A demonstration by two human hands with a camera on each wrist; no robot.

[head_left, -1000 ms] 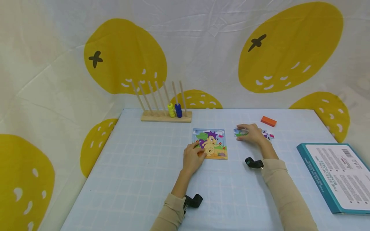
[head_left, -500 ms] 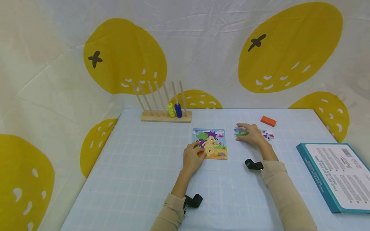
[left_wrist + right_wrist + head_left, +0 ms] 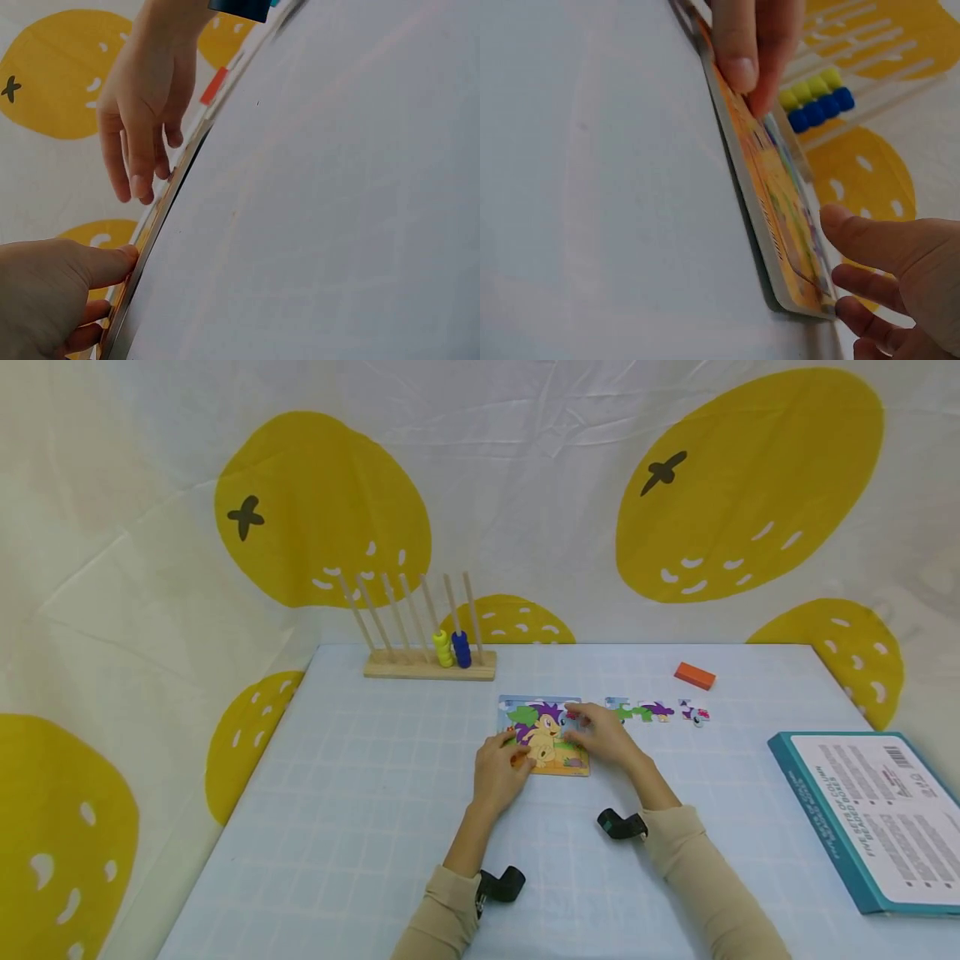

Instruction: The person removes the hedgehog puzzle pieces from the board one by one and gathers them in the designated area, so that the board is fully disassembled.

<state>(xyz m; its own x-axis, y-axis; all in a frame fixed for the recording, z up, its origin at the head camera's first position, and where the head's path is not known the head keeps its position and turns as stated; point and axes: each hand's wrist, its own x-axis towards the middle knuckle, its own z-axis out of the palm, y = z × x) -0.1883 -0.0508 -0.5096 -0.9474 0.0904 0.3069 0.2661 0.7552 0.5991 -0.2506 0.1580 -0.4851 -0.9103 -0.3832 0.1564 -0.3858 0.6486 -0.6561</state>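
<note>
Head view: nearest are two beige sleeves (image 3: 440,914), each with a black wrist camera (image 3: 504,884), reaching over the pale blue table (image 3: 360,827). To the right lies a teal-edged box (image 3: 873,822), its printed white face up. The left hand (image 3: 497,774) grips the lower left corner of a hedgehog jigsaw board (image 3: 547,731), which lies flat at the middle of the table — thumb at the near edge, fingers at the side. Over the board's right side is the right hand (image 3: 606,737), thumb and fingers spread; whether the fingertips touch the board cannot be told. Beyond that hand, to the right, are loose jigsaw pieces (image 3: 654,712) in a row, with a separate piece (image 3: 695,716) at the right end. Farther back sits an orange block (image 3: 694,676) and, well to the left, a wooden rod abacus (image 3: 429,668) with yellow beads (image 3: 442,649) and blue beads (image 3: 461,649) on neighbouring rods. Behind everything hangs a white cloth (image 3: 525,510) printed with large yellow fruit shapes.
</note>
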